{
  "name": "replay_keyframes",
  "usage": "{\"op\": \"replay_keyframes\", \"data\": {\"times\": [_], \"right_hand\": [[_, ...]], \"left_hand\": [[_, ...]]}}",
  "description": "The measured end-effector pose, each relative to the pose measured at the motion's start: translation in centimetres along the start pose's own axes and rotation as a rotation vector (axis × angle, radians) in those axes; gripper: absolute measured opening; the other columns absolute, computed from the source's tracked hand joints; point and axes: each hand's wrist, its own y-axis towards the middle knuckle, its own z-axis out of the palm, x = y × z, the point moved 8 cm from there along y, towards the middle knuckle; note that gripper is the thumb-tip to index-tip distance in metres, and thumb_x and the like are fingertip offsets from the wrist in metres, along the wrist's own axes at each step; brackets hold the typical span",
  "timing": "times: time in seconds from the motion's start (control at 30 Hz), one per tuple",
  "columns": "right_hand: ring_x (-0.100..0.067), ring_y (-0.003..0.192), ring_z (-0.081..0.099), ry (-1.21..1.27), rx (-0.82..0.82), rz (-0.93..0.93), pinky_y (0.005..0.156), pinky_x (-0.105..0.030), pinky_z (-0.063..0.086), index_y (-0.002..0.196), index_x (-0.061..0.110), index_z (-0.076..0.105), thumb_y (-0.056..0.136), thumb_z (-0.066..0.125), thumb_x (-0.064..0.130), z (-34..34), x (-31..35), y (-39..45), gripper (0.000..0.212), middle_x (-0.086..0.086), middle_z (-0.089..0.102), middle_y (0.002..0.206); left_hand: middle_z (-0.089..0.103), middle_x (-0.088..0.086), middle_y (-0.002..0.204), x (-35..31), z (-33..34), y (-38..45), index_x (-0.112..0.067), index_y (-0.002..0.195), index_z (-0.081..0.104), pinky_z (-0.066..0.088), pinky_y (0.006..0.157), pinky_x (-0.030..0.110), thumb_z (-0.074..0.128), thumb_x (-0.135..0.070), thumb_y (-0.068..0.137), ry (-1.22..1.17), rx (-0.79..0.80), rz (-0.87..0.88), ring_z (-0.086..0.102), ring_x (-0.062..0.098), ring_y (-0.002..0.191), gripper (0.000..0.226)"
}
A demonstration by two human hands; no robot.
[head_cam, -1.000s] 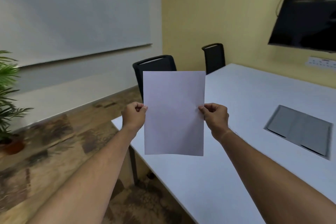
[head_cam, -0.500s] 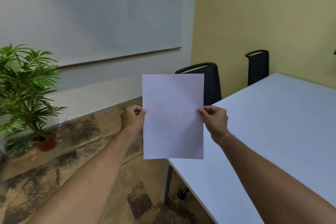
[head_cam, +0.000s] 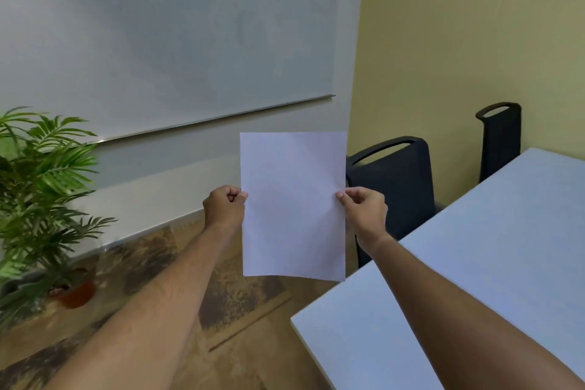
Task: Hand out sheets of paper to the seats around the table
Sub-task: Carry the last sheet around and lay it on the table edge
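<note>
A blank white sheet of paper [head_cam: 292, 206] hangs upright in front of me at arm's length. My left hand [head_cam: 224, 207] pinches its left edge and my right hand [head_cam: 364, 210] pinches its right edge, both about halfway up. The white table [head_cam: 493, 263] stretches away at the right, its near corner below my right forearm. A black chair [head_cam: 399, 187] stands at the table's end just behind the sheet, partly hidden by it. A second black chair [head_cam: 500, 136] stands farther back against the yellow wall.
A potted palm [head_cam: 41, 199] in a brown pot stands on the floor at the left. A large whiteboard [head_cam: 158, 35] covers the wall ahead. Patterned brown carpet [head_cam: 247, 301] lies between me and that wall.
The view has swung left: the table, chairs and plant have shifted right, and the wall screen and the table's grey panel have left the frame. Both hands hold the sheet as before.
</note>
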Motion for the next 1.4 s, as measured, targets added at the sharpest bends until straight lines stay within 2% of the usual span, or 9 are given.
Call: {"op": "replay_keyframes", "data": {"times": [0.2, 0.4, 0.47, 0.67, 0.87, 1.0, 1.13, 1.23, 1.4], "right_hand": [[-0.012, 0.083, 0.070, -0.037, -0.107, 0.009, 0.066, -0.018, 0.053, 0.083, 0.019, 0.073, 0.090, 0.071, 0.022, 4.9, -0.5, 7.9, 0.007, 0.003, 0.073, 0.086], [-0.012, 0.083, 0.070, -0.051, -0.257, 0.045, 0.073, -0.027, 0.059, 0.082, 0.023, 0.072, 0.090, 0.071, 0.023, 8.0, -2.1, 13.3, 0.009, 0.005, 0.073, 0.088], [-0.011, 0.084, 0.069, -0.083, -0.347, 0.061, 0.072, -0.024, 0.056, 0.083, 0.024, 0.072, 0.090, 0.071, 0.023, 9.9, -2.4, 16.3, 0.007, 0.005, 0.072, 0.089], [-0.008, 0.082, 0.067, -0.114, -0.537, 0.065, 0.074, -0.021, 0.054, 0.084, 0.021, 0.070, 0.089, 0.073, 0.022, 10.7, -1.4, 21.3, 0.005, 0.008, 0.069, 0.084], [-0.012, 0.085, 0.068, -0.149, -0.678, 0.058, 0.081, -0.027, 0.056, 0.089, 0.016, 0.073, 0.087, 0.074, 0.024, 9.2, -2.1, 27.0, 0.008, 0.005, 0.071, 0.086], [-0.010, 0.082, 0.068, -0.157, -0.729, 0.042, 0.079, -0.025, 0.055, 0.086, 0.016, 0.072, 0.087, 0.074, 0.022, 7.9, -2.4, 30.6, 0.006, 0.007, 0.070, 0.082], [-0.006, 0.078, 0.065, -0.161, -0.810, 0.014, 0.076, -0.023, 0.054, 0.082, 0.019, 0.070, 0.087, 0.074, 0.021, 5.1, -2.7, 36.8, 0.006, 0.010, 0.068, 0.079], [-0.006, 0.079, 0.066, -0.159, -0.853, 0.011, 0.079, -0.027, 0.057, 0.081, 0.020, 0.069, 0.086, 0.075, 0.021, 2.8, -3.1, 41.3, 0.007, 0.009, 0.069, 0.080], [-0.011, 0.082, 0.069, -0.176, -0.905, 0.017, 0.083, -0.036, 0.060, 0.082, 0.022, 0.071, 0.085, 0.076, 0.025, -0.8, -3.8, 47.0, 0.006, 0.008, 0.071, 0.082]], "left_hand": [[0.063, 0.003, 0.084, 1.4, 4.5, 11.6, -0.009, 0.088, 0.067, 0.044, 0.076, 0.026, 0.064, -0.013, 0.091, -0.038, 0.061, 0.029, 0.058, 0.019, 0.081, 0.005], [0.064, 0.002, 0.090, 1.6, 10.2, 20.9, -0.011, 0.090, 0.066, 0.044, 0.078, 0.025, 0.064, -0.014, 0.092, -0.070, 0.199, 0.088, 0.060, 0.017, 0.086, 0.005], [0.064, 0.002, 0.089, 1.3, 12.5, 25.8, -0.007, 0.093, 0.069, 0.043, 0.079, 0.024, 0.064, -0.014, 0.091, -0.063, 0.273, 0.113, 0.059, 0.017, 0.086, 0.008], [0.064, 0.003, 0.087, -1.8, 18.7, 33.1, -0.003, 0.094, 0.070, 0.045, 0.080, 0.024, 0.065, -0.013, 0.091, -0.098, 0.395, 0.187, 0.059, 0.017, 0.085, 0.011], [0.065, 0.004, 0.086, -5.1, 25.9, 37.7, -0.002, 0.093, 0.070, 0.047, 0.084, 0.026, 0.065, -0.013, 0.090, -0.131, 0.475, 0.257, 0.059, 0.019, 0.084, 0.013], [0.066, 0.005, 0.088, -6.8, 30.5, 39.9, -0.003, 0.092, 0.070, 0.047, 0.080, 0.026, 0.065, -0.014, 0.091, -0.163, 0.527, 0.274, 0.060, 0.018, 0.084, 0.012], [0.065, 0.005, 0.088, -10.0, 38.7, 42.8, -0.005, 0.092, 0.069, 0.046, 0.077, 0.027, 0.064, -0.015, 0.092, -0.194, 0.593, 0.297, 0.060, 0.019, 0.082, 0.011], [0.065, 0.004, 0.088, -12.6, 44.0, 44.8, -0.009, 0.089, 0.067, 0.044, 0.076, 0.025, 0.064, -0.016, 0.092, -0.207, 0.620, 0.317, 0.060, 0.019, 0.084, 0.008], [0.066, 0.004, 0.089, -16.4, 51.7, 46.6, -0.005, 0.094, 0.069, 0.047, 0.076, 0.027, 0.064, -0.014, 0.092, -0.249, 0.689, 0.320, 0.061, 0.019, 0.083, 0.010]]}}
